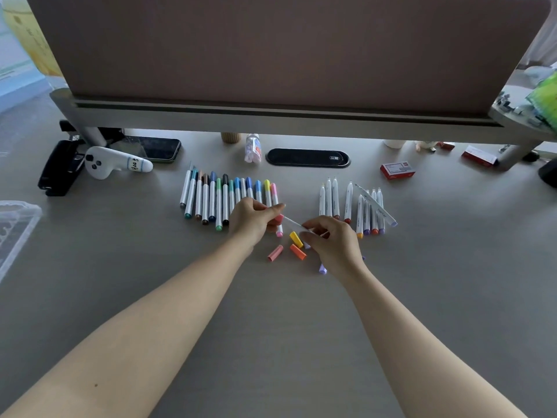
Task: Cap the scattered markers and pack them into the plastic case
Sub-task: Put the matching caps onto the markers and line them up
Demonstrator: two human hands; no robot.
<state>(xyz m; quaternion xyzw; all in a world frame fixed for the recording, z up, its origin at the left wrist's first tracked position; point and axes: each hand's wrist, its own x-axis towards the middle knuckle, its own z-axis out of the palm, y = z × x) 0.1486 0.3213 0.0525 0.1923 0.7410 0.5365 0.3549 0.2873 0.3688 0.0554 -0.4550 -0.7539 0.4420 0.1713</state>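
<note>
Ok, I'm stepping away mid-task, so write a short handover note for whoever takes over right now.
Left hand: holds a pink cap.
Right hand: holds an uncapped marker, tip toward that cap.
Capped row: lies left of centre on the desk.
Uncapped markers: lie to the right.
Loose caps: lie near the hands, pink, yellow, orange, lilac.
Case: at the left edge, no markers visible inside.
Done: about half capped.
Left: cap the rest, then pack all.

Both bare forearms reach forward, left hand [252, 219] and right hand [331, 240] pinching.
</note>
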